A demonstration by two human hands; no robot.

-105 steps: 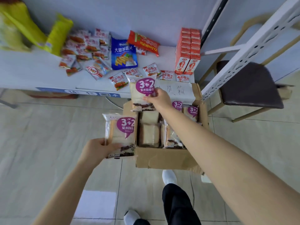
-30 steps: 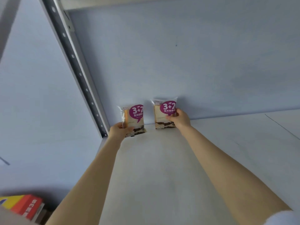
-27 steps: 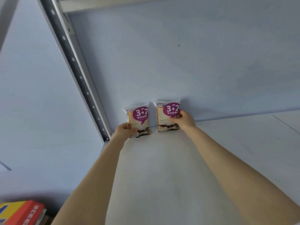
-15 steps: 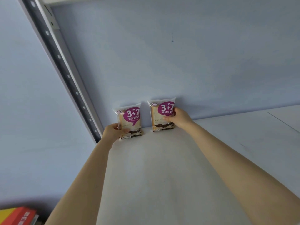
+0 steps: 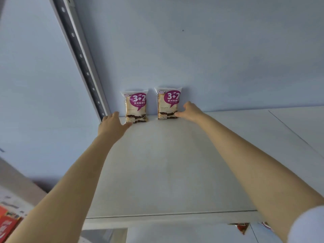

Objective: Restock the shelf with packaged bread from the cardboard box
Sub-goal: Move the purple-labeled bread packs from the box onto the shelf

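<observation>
Bread packs (image 5: 135,106) upright, long axis vertical, labels forward; left hand (image 5: 112,126), right hand (image 5: 190,111) splayed, empty.

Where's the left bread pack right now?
Head view, left of centre: the left bread pack stands upright at the back of the shelf against the wall, between the metal post and the other bread pack, with a gap between the two packs.

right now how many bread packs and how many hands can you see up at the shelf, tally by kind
bread packs: 2 (left bread pack, right bread pack)
hands: 2 (left hand, right hand)
total: 4
</observation>
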